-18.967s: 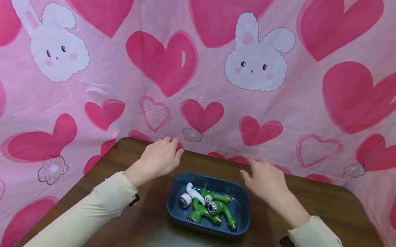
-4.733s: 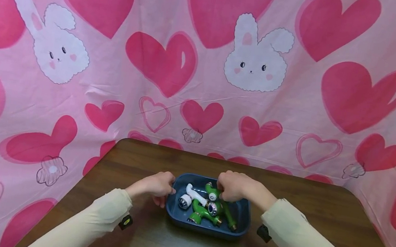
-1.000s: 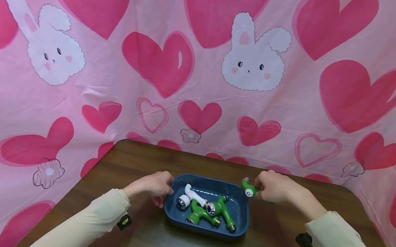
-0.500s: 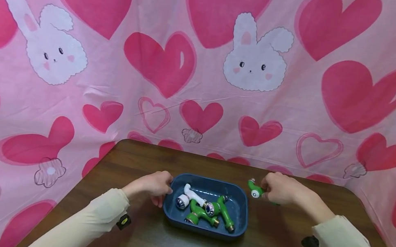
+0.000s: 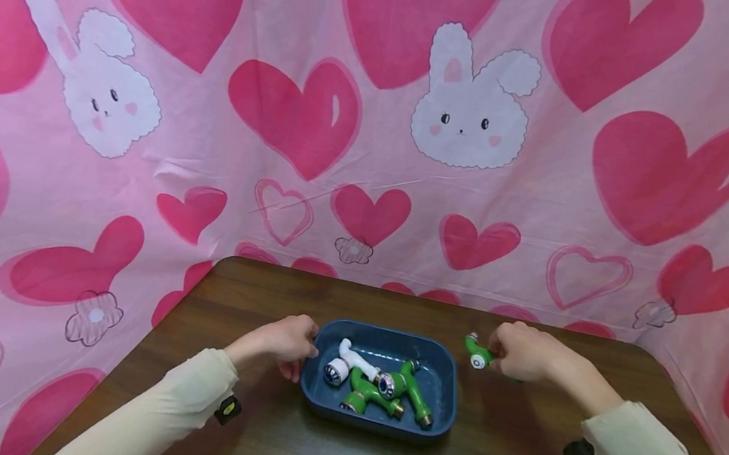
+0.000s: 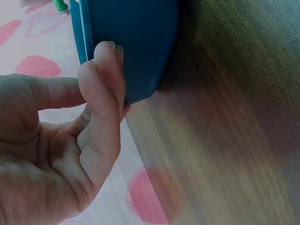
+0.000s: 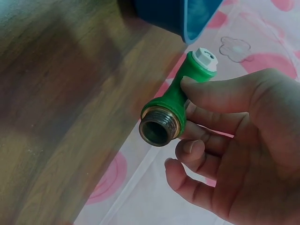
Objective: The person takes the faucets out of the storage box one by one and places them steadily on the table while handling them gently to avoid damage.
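A dark blue plastic tub (image 5: 374,424) stands mid-table. My left hand (image 5: 285,343) pinches its left rim, thumb at the edge and fingers against the outer wall (image 6: 136,47). To the right of the tub, my right hand (image 5: 527,351) grips a green faucet (image 7: 176,98) between thumb and fingers. Its open threaded brass end and white cap show in the right wrist view. Inside the tub lie a white faucet (image 5: 358,361) with a chrome-faced knob, a green faucet (image 5: 378,396) at the front and another green faucet (image 5: 415,397) on the right, overlapping one another.
The brown wooden table (image 5: 229,439) carries the tub and reaches back to a pink cloth (image 5: 373,160) printed with hearts and rabbits. This cloth hangs behind the table and along both sides.
Both hands hovered over the tub at first. Later my left hand took its rim, and my right hand lifted a green faucet out and carried it right, lately drifting slightly farther right.
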The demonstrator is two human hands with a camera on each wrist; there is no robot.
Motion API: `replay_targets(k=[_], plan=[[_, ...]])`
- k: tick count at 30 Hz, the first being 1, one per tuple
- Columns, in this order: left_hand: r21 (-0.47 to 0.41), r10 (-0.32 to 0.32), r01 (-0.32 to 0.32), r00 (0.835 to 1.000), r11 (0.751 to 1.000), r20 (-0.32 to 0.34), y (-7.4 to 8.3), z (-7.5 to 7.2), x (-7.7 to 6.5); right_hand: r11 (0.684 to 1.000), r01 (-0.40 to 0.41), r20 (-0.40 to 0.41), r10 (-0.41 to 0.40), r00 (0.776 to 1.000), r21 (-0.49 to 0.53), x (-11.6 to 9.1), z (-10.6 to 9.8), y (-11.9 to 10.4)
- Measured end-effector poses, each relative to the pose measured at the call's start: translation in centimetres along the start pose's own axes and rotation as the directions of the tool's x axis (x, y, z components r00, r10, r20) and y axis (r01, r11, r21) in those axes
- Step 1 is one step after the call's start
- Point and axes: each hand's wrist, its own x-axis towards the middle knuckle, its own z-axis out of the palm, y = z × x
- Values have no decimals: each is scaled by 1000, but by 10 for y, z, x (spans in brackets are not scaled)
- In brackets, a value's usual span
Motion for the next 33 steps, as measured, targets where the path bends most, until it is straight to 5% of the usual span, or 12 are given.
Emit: replay_targets(k=[33], plan=[[-5,-5,5,1000,1000,3,-2,1,-1,998,-61,11,61,998,11,-2,18,15]])
